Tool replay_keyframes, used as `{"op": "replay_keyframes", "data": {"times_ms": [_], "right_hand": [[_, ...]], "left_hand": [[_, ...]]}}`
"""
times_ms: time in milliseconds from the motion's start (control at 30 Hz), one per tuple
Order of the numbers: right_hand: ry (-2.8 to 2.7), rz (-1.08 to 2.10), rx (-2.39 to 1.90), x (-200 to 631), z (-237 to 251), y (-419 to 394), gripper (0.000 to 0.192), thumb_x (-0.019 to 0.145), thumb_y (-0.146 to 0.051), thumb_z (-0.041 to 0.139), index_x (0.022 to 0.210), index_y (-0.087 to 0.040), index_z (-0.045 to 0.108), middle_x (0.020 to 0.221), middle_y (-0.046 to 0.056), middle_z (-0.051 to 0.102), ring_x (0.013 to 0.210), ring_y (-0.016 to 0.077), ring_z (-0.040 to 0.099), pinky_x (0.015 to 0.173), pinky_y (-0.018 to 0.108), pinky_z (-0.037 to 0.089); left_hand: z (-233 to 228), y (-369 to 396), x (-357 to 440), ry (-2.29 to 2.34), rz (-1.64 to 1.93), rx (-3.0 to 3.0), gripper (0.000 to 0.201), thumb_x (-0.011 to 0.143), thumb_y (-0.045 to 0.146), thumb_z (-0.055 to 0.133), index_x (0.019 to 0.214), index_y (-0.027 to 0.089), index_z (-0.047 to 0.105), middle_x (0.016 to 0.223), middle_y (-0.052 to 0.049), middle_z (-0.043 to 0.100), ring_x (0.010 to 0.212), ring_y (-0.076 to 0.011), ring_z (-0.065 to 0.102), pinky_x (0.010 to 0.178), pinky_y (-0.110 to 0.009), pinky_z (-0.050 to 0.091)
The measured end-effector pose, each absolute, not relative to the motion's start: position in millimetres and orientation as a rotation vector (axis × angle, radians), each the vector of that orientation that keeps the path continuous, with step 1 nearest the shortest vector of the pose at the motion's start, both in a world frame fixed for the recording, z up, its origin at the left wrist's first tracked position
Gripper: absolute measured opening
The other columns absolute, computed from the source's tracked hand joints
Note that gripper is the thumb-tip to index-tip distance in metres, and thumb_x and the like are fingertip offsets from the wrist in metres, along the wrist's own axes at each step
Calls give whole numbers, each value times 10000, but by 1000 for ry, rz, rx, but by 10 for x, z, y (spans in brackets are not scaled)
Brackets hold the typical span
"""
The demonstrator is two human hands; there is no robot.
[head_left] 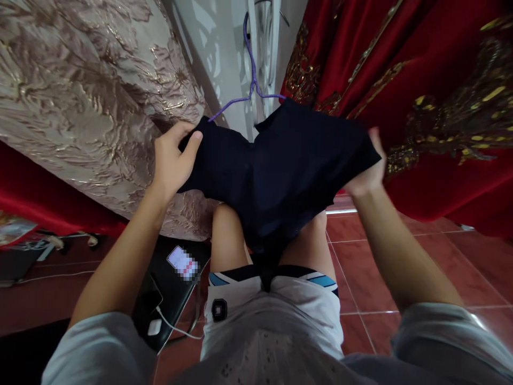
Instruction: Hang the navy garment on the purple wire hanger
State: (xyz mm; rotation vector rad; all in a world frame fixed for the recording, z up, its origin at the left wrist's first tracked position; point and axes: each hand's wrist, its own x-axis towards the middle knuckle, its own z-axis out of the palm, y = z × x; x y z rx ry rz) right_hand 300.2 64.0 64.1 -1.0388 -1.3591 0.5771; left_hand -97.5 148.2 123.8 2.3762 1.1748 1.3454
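Around us hang the biggest things: a red drape with gold embroidery (pixel 441 96) fills the right side, and a pale brocade cloth with a metallic leaf pattern (pixel 80 80) fills the upper left. Below is the red tiled floor (pixel 385 267).

In the middle we hold up a dark navy garment (pixel 280 166), spread between both hands at about chest height in front of our knees. A purple hanger (pixel 251 80) sits at its top edge: its hook runs up toward a white frame behind, and its two arms reach down to the garment's upper corners. We judge the garment to be partly on the hanger, though we cannot tell whether either shoulder is properly seated, since the fabric hides the hanger's ends.

Our left hand (pixel 172 160) is closed on the garment's upper left corner, thumb on top of the cloth. Our right hand (pixel 368 171) grips the right edge from behind, mostly covered by the fabric, so only the wrist and part of the palm show.

So the garment is lifted and opened out; settling it evenly on the hanger looks unfinished.

Lower left, a phone (pixel 182 263) lies on a black bag (pixel 172 299), with a white charger cable (pixel 168 323) beside it.
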Motion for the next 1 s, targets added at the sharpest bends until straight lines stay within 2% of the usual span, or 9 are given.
{"op": "replay_keyframes", "data": {"times_ms": [100, 267, 367, 467, 533, 633, 733, 833, 1000], "right_hand": [[-1258, 541, -1071, 3211, 889, 602, 891, 867, -919, 239, 1097, -256, 789, 1083, 120, 769, 1246, 317, 643, 853, 497, 517], [-1175, 474, -1100, 2910, 1425, 580, 850, 895, -851, 247, 1358, -296, 695, 1235, 68, 744, 1275, 268, 644, 909, 461, 534], [-1254, 646, -1072, 2643, 1407, 526, 861, 923, -849, 196, 1151, -252, 772, 1125, 102, 760, 1133, 270, 709, 853, 447, 577], [-1520, 1033, -977, 2520, 1125, 485, 785, 869, -883, 421, 925, -185, 776, 937, 131, 761, 947, 266, 737, 789, 422, 610], [-1704, 1123, -961, 2469, 877, 497, 597, 871, -748, 613, 966, -180, 773, 941, 120, 766, 920, 253, 736, 846, 434, 617], [-1899, 750, -1105, 2331, 531, 558, 524, 860, -517, 738, 1292, -222, 698, 1270, 136, 717, 1163, 305, 692, 1037, 527, 559], [-1976, 294, -1187, 2100, 287, 615, 985, 774, -441, 811, 1626, -245, 357, 1672, 171, 346, 1550, 407, 350, 1216, 640, 381], [-1947, 34, -1185, 1910, 166, 659, 1156, 781, -510, 783, 1685, -229, 120, 1735, 187, 137, 1625, 447, 101, 1283, 718, 161], [-1901, -154, -1059, 2075, 147, 650, 1135, 732, -700, 743, 1641, -273, 214, 1559, 180, 400, 1519, 465, 325, 1300, 691, 125]], "left_hand": [[1240, 1444, -860, 1205, 1413, 2358, 327, 1019, 538, 513, 1040, 264, 690, 1017, -32, 734, 1029, -243, 687, 893, -399, 532], [1310, 1591, -590, 1193, 1445, 2382, 282, 1018, 505, 511, 1040, 270, 665, 981, -34, 719, 992, -237, 685, 872, -389, 546], [1280, 1697, -587, 1189, 1455, 2365, 240, 1011, 457, 514, 1043, 265, 654, 1004, -39, 715, 1005, -237, 684, 918, -403, 553], [1194, 1667, -685, 1126, 1409, 2386, 179, 973, 385, 548, 976, 248, 664, 1015, -49, 718, 1035, -243, 683, 991, -433, 545], [1136, 1557, -732, 1005, 1304, 2445, 169, 940, 352, 574, 855, 236, 661, 979, -54, 728, 1017, -245, 694, 1011, -443, 546], [1080, 1315, -672, 738, 1114, 2453, 245, 931, 367, 611, 731, 229, 641, 978, -62, 753, 1036, -257, 728, 1069, -477, 535], [1069, 1063, -424, 512, 1095, 2303, 347, 956, 465, 646, 705, 226, 632, 1015, -72, 773, 1202, -290, 711, 1202, -538, 436], [1088, 865, -85, 341, 1073, 2134, 428, 971, 558, 642, 709, 222, 608, 1045, -84, 781, 1348, -312, 635, 1235, -581, 389], [1052, 865, 238, 268, 1083, 1955, 225, 972, 474, 694, 957, 253, 658, 1191, -58, 774, 1333, -281, 655, 1192, -534, 477]]}}
